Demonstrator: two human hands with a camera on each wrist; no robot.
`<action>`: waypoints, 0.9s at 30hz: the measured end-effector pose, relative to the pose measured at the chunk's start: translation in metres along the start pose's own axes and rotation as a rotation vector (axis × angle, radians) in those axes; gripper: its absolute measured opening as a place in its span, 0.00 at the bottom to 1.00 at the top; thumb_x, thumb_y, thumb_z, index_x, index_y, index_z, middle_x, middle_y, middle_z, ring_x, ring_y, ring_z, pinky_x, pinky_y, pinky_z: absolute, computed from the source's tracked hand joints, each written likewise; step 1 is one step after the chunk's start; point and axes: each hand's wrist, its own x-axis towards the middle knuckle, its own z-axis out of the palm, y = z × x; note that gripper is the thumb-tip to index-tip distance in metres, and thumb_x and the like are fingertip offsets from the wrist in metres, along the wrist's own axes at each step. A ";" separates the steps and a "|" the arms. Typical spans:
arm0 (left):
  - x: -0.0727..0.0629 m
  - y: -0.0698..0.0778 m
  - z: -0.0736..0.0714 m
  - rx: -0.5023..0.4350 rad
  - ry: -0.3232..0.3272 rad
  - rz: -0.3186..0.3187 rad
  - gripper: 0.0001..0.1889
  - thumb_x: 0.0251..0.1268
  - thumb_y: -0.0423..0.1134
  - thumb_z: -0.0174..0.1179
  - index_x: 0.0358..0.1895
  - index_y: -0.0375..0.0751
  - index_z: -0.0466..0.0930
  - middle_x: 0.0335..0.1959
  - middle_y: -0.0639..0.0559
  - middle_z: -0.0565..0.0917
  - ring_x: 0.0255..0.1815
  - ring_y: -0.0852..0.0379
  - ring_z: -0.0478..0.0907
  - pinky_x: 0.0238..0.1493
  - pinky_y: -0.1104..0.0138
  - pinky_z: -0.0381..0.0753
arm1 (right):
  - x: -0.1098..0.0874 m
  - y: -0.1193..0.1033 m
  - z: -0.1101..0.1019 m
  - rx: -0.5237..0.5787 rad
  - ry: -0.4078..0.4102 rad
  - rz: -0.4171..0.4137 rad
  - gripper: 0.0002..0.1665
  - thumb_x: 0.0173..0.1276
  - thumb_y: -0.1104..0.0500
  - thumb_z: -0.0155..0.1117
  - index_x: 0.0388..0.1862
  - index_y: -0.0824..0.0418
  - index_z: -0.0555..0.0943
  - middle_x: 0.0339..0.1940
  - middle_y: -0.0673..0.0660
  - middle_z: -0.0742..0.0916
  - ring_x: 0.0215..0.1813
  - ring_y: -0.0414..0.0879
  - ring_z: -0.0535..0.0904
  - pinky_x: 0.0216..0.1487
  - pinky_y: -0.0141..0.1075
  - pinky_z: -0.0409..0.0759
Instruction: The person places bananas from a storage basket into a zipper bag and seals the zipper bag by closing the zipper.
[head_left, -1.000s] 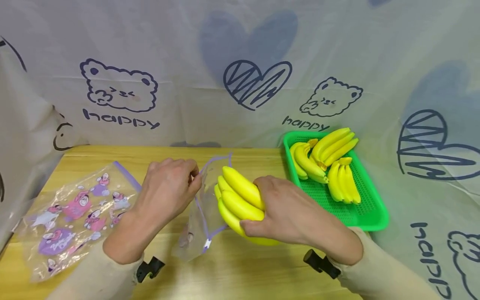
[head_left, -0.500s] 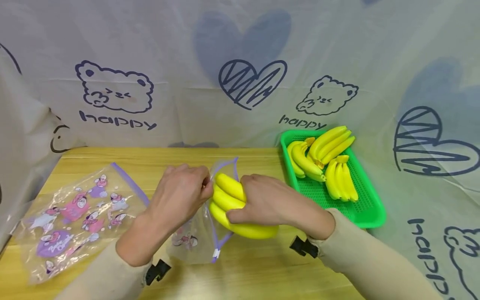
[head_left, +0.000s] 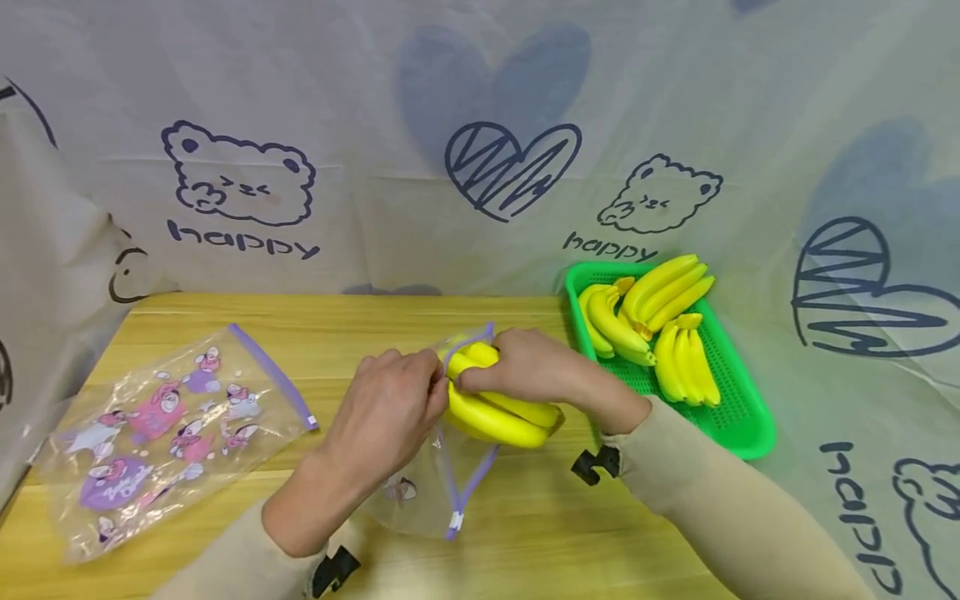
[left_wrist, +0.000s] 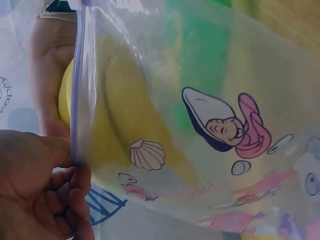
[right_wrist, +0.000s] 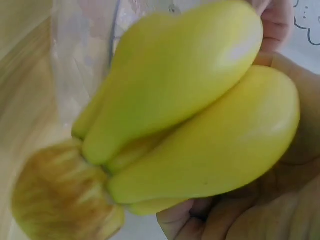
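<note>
My left hand (head_left: 393, 404) pinches the purple-trimmed mouth of a clear zip bag (head_left: 420, 504) printed with cartoon figures. A white slider (head_left: 456, 521) sits at the near end of that mouth. My right hand (head_left: 551, 371) grips a bunch of yellow bananas (head_left: 498, 421), tips pointing into the open mouth. Through the film in the left wrist view, part of the bananas (left_wrist: 125, 90) shows inside the bag. The right wrist view has the brown-yellow stem end (right_wrist: 65, 195) outside the bag. Some right fingers are hidden behind the fruit.
A second printed zip bag (head_left: 165, 442) lies flat on the wooden table (head_left: 352, 321) at the left. At the right, a green basket (head_left: 750, 417) holds 3 banana bunches (head_left: 663, 296). A patterned cloth (head_left: 375, 108) hangs behind the table.
The right hand has carried the bananas left and tilted them, so their tips went into the bag mouth. The left hand has shifted right with the bag, whose mouth is spread around the tips.
</note>
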 end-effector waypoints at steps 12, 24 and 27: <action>0.000 -0.003 0.003 -0.059 0.029 -0.081 0.09 0.69 0.33 0.62 0.29 0.44 0.75 0.20 0.57 0.73 0.25 0.55 0.67 0.31 0.63 0.67 | -0.009 0.005 -0.001 0.086 -0.078 -0.109 0.31 0.59 0.49 0.75 0.56 0.61 0.74 0.37 0.56 0.84 0.34 0.47 0.81 0.35 0.38 0.82; -0.011 0.007 0.010 -0.149 0.008 -0.088 0.08 0.72 0.31 0.60 0.31 0.43 0.74 0.20 0.59 0.70 0.23 0.59 0.64 0.30 0.67 0.69 | 0.004 0.012 0.008 0.230 0.151 0.026 0.25 0.69 0.37 0.67 0.26 0.54 0.77 0.21 0.49 0.72 0.25 0.44 0.70 0.28 0.35 0.68; -0.012 0.008 0.011 -0.167 0.002 -0.099 0.07 0.73 0.32 0.60 0.33 0.42 0.76 0.21 0.59 0.71 0.23 0.60 0.65 0.29 0.68 0.69 | 0.005 0.014 0.012 0.364 0.170 0.061 0.25 0.71 0.37 0.66 0.32 0.59 0.83 0.22 0.50 0.74 0.25 0.44 0.70 0.28 0.34 0.69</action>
